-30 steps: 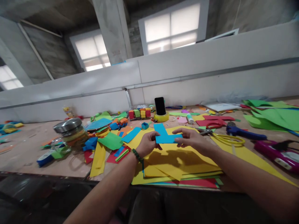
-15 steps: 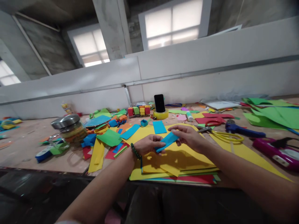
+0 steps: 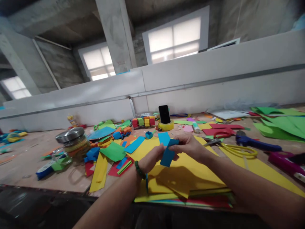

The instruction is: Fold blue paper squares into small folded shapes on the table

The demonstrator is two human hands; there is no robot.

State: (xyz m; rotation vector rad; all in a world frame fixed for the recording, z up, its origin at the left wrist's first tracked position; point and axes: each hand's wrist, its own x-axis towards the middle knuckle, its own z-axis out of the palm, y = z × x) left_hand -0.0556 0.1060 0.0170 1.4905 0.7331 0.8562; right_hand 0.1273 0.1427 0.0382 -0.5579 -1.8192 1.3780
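A bent strip of blue paper [image 3: 167,156] is pinched between both hands above a stack of yellow paper sheets [image 3: 188,168]. My left hand [image 3: 153,159], with a dark green bead bracelet at the wrist, is closed on its left edge. The fingers of my right hand [image 3: 190,147] are closed on the right end, where the paper folds over. Just behind, a flat blue paper piece [image 3: 164,137] lies partly covered by the held strip. Another blue strip [image 3: 134,145] rests to the left, near a small folded blue paper ring [image 3: 149,135].
Scissors with yellow handles [image 3: 238,150], red-handled scissors [image 3: 224,132], a blue-handled hammer [image 3: 257,144] and a magenta tool [image 3: 286,163] lie right. A lidded glass jar [image 3: 73,143] stands left. A phone [image 3: 164,114] stands behind, beside a row of coloured paper blocks [image 3: 144,122].
The blue strip has turned from lying slanted to hanging more upright, and its right end is now folded over by my right hand. The camera view has tilted up slightly.
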